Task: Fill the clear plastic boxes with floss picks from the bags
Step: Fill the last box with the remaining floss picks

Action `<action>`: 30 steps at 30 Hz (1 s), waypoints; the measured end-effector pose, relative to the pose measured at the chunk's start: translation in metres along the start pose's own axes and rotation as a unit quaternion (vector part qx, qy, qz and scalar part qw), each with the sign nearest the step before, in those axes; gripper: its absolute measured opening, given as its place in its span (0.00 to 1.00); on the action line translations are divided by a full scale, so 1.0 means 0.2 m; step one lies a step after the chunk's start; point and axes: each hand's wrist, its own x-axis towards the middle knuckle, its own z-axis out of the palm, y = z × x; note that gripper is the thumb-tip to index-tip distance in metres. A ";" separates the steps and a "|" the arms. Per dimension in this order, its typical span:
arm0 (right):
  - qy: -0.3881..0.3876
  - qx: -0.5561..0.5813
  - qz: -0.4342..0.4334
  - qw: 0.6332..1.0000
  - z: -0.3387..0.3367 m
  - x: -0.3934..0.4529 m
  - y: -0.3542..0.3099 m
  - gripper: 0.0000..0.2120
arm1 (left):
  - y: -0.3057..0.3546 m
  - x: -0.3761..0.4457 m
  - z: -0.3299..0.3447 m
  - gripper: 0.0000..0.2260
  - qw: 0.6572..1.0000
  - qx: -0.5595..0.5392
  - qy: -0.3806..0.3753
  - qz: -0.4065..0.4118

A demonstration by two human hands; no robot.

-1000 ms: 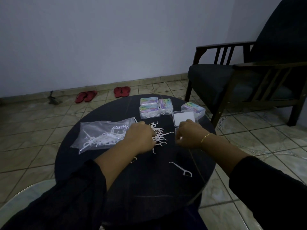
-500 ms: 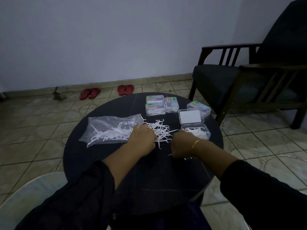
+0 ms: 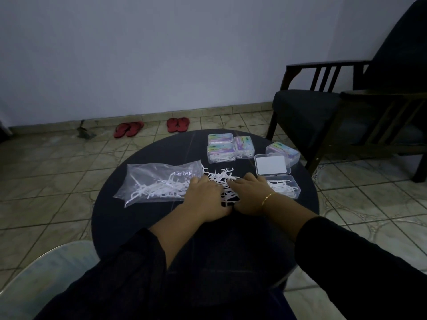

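The left hand (image 3: 204, 195) and the right hand (image 3: 248, 196) are lying side by side on a loose pile of white floss picks (image 3: 221, 179) near the middle of the round dark table (image 3: 138, 218). Both hands are resting palm down with fingers spread fairly flat over the picks; whether any fingertip is pinching a pick underneath cannot be told. The right wrist is wearing a thin gold bracelet (image 3: 268, 197), and both arms are showing dark sleeves (image 3: 346, 262).

Just left of the pile, a clear plastic bag (image 3: 159, 179) is lying flat with its mouth toward the hands and more picks showing inside it. Just right of the right hand, an open clear box (image 3: 286, 187) is sitting with some picks in its tray, and its lid (image 3: 272, 165) is lying open on the far side, hinged to the tray.

Farther back on the table, 4 closed boxes with coloured labels are sitting: 2 (image 3: 220, 146) touching each other, 1 (image 3: 243, 147) just beside them on the right, and 1 (image 3: 283, 152) at the far right edge, behind the open lid.

On the tiled floor beyond the table, 2 pairs of red sandals (image 3: 178, 124) are lying near the wall. A dark wooden armchair (image 3: 335, 112) is standing at the right.
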 end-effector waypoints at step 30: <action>0.057 -0.083 -0.030 0.995 -0.05 -0.12 -0.03 0.15 | -0.02 -0.07 -0.01 0.15 0.998 -0.051 -0.016 0.023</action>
